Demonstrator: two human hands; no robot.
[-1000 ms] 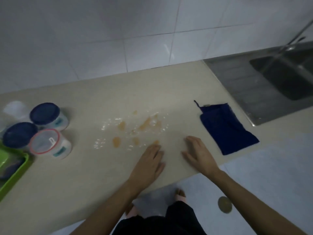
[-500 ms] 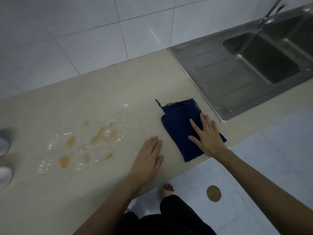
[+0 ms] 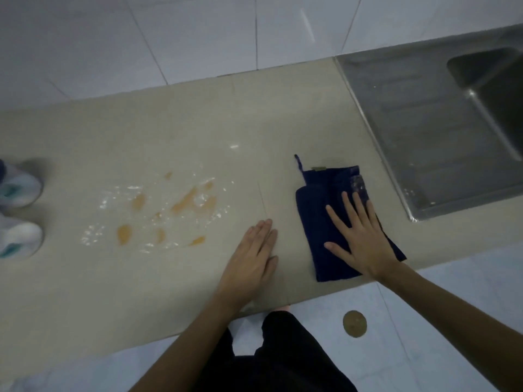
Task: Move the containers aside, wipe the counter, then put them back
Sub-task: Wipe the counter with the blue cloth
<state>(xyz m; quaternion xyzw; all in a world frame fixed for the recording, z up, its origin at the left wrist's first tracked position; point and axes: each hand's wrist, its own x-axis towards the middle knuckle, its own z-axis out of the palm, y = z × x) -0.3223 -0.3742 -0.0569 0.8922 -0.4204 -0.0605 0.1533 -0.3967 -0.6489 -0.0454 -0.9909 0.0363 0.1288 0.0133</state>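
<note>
A dark blue cloth [image 3: 317,222] lies flat on the beige counter [image 3: 254,114], close to its front edge. My right hand [image 3: 359,239] rests palm-down on the cloth with the fingers spread, not gripping it. My left hand [image 3: 252,256] lies flat on the bare counter just left of the cloth, fingers together. A spill of orange blots and white specks [image 3: 167,213] covers the counter left of my left hand. Two white containers, one [image 3: 19,186] behind the other [image 3: 19,239], show partly at the far left edge.
A stainless steel sink [image 3: 430,131] with a drainboard joins the counter at the right. A white tiled wall [image 3: 198,38] runs behind. Below the counter edge lies a pale tiled floor with a round brass drain [image 3: 354,323].
My right hand moved from the bare counter onto the blue cloth. The view swung right, so the containers slid to the left edge and the green tray left the frame.
</note>
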